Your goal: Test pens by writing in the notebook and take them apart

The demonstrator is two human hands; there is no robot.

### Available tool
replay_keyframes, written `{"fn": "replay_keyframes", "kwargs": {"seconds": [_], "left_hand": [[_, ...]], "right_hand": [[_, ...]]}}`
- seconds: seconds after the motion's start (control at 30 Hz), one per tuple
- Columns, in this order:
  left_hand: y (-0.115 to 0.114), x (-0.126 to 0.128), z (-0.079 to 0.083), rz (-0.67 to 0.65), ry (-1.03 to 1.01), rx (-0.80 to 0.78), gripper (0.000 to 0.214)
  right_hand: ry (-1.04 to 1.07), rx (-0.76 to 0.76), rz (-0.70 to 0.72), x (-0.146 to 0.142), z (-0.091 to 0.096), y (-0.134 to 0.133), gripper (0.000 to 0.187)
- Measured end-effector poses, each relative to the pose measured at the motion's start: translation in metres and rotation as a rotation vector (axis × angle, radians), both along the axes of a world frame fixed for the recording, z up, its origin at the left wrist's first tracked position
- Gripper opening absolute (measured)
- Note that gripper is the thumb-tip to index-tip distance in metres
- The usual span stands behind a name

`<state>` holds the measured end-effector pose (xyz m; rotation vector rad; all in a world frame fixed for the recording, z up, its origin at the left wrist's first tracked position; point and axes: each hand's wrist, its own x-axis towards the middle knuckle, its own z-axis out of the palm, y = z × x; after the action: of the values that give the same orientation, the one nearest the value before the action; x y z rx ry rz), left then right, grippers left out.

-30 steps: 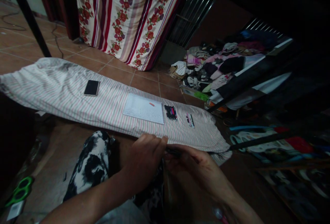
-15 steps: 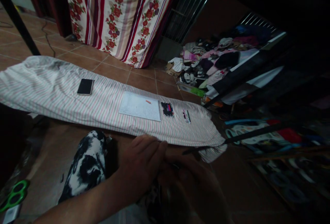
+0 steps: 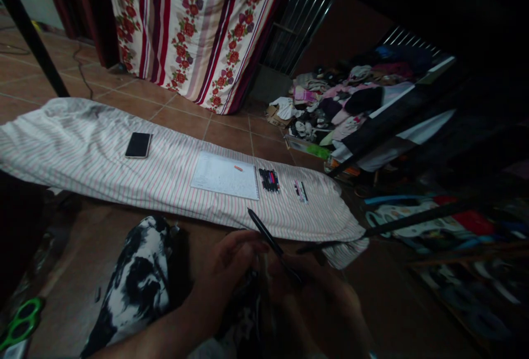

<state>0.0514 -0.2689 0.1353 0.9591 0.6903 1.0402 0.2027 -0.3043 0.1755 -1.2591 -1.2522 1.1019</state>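
My right hand (image 3: 312, 287) grips a black pen (image 3: 264, 231), whose narrow tip points up and to the left. Just left of it is my left hand (image 3: 231, 265), its fingers curled in and their tips close to the pen; what they hold, if anything, is hidden. Beyond both hands, a spiral notebook (image 3: 219, 180) lies on a striped cloth (image 3: 173, 161), with a small orange object (image 3: 238, 168) on its page. A row of several pens (image 3: 269, 180) lies right of the notebook, and a few slimmer pens (image 3: 301, 191) lie farther right.
A dark flat object like a phone or small book (image 3: 138, 145) lies on the cloth's left part. Green-handled scissors (image 3: 22, 323) are at the lower left. A floral curtain (image 3: 194, 28) hangs behind, beside piled clothes (image 3: 343, 100). Dark poles cross both sides.
The black pen has come into view in my right hand, where the hands earlier covered it. My left hand has turned and drawn slightly down from the pen.
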Motion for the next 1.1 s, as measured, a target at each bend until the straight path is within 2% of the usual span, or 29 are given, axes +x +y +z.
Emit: {"fn": "replay_keyframes", "kwargs": {"seconds": [0.03,0.1,0.17,0.23,0.33,0.43,0.53,0.6,0.77,0.9,1.1], "left_hand": [[0.001,0.003,0.003,-0.103,-0.119,-0.132,0.034],[0.002,0.006,0.01,-0.195,-0.332,-0.279,0.042],[0.003,0.009,0.014,-0.219,-0.478,-0.35,0.043],[0.004,0.011,0.015,-0.224,-0.536,-0.403,0.034],[0.004,0.012,0.012,-0.204,-0.506,-0.452,0.023],[0.004,0.012,0.009,-0.151,-0.445,-0.453,0.024],[0.005,0.01,0.008,-0.069,-0.347,-0.425,0.022],[0.005,0.009,0.008,-0.007,-0.291,-0.41,0.02],[0.006,0.012,0.004,0.084,-0.246,-0.434,0.021],[0.007,0.013,0.002,0.11,-0.258,-0.455,0.022],[0.011,0.011,-0.001,0.126,-0.286,-0.446,0.019]], "right_hand": [[-0.024,0.009,0.016,-0.001,0.0,-0.001,0.014],[-0.076,0.036,0.017,-0.002,0.0,-0.003,0.015],[-0.14,0.038,0.011,-0.005,0.0,-0.004,0.015],[-0.179,-0.007,0.013,-0.007,0.0,-0.004,0.018],[-0.199,-0.069,-0.017,-0.007,-0.005,-0.004,0.022],[-0.233,-0.102,-0.066,-0.003,-0.015,-0.002,0.026],[-0.254,-0.08,-0.168,0.0,-0.027,-0.003,0.016],[-0.329,-0.057,-0.261,-0.001,-0.032,-0.006,0.01],[-0.597,0.025,-0.412,-0.008,-0.035,-0.012,0.014],[-0.69,0.039,-0.369,-0.012,-0.033,-0.013,0.016],[-0.691,0.062,-0.302,-0.015,-0.031,-0.011,0.021]]}}
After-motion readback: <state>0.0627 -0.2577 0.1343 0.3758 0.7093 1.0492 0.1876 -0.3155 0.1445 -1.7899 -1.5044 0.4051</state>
